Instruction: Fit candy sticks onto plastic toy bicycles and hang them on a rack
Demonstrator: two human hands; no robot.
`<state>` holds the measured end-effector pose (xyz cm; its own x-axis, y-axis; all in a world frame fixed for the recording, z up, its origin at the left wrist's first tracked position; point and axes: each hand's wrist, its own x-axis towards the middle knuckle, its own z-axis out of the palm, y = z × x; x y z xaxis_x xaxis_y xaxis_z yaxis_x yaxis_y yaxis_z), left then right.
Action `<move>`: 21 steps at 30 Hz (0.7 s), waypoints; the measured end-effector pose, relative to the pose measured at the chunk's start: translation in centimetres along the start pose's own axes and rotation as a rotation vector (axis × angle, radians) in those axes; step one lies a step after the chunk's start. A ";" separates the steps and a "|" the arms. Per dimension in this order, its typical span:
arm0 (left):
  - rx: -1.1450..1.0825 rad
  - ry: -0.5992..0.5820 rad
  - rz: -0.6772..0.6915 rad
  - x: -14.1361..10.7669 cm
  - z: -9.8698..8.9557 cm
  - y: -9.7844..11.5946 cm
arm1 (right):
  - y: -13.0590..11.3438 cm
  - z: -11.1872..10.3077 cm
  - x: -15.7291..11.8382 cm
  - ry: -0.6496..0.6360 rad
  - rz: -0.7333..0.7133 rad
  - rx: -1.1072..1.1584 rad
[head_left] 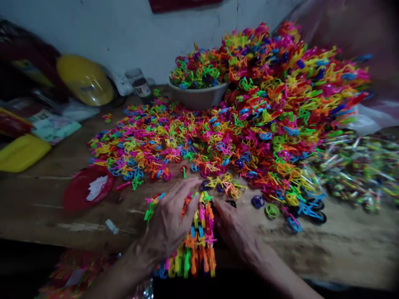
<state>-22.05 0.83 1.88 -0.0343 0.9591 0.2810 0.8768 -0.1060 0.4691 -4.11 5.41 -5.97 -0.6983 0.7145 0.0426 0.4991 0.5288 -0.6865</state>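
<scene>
At the table's front edge stands a tight stack of colourful plastic toy pieces (199, 236), in rows of orange, yellow, green, pink and blue. Over its upper left part lies my left hand (174, 207), with thumb and fingers bent round the pieces. My right hand (233, 220) is closed against the stack's upper right side; its fingertips are partly hidden. Just beyond the hands are loose toy bicycle pieces (227, 185) in yellow, orange and purple. A purple wheel (257, 202) and a green wheel (272, 210) lie to the right.
A large heap of toy parts (280, 99) covers the back, around a filled bowl (199, 94). Wrapped pieces (358, 170) lie right. A red dish (79, 191) with white paper slips and a yellow helmet-like object (85, 81) stand left. A blue toy bicycle (310, 209) lies right.
</scene>
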 end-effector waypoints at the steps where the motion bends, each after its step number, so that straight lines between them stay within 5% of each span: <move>1: 0.007 0.037 -0.024 0.5 -0.9 -0.3 | 0.1 -0.8 0.0 0.002 0.009 -0.029; 3: 0.103 0.031 -0.090 1.8 -2.9 -1.4 | 0.6 -2.3 0.6 0.033 0.013 -0.089; 6: 0.427 -0.244 -0.277 4.7 -5.0 -4.3 | 1.2 -4.1 2.9 0.124 0.006 -0.204; 8: 0.589 -0.385 -0.370 6.4 -5.3 -6.5 | 1.2 -4.7 4.8 0.163 0.042 -0.322; 12: 0.649 -0.401 -0.494 8.2 -4.0 -9.8 | 1.1 -5.0 6.6 0.132 0.199 -0.478; 16: 0.579 -0.365 -0.451 7.9 -2.5 -11.5 | 2.8 -5.2 4.5 0.089 0.328 -0.531; 21: 0.336 -0.374 -0.264 8.2 -2.5 -13.5 | 4.5 -4.8 2.5 0.035 0.256 -0.484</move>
<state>-35.36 9.48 -0.05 -0.1545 0.9759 -0.1544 0.9680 0.1808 0.1739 -1.10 11.75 -5.46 -0.5097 0.8588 -0.0519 0.8360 0.4800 -0.2660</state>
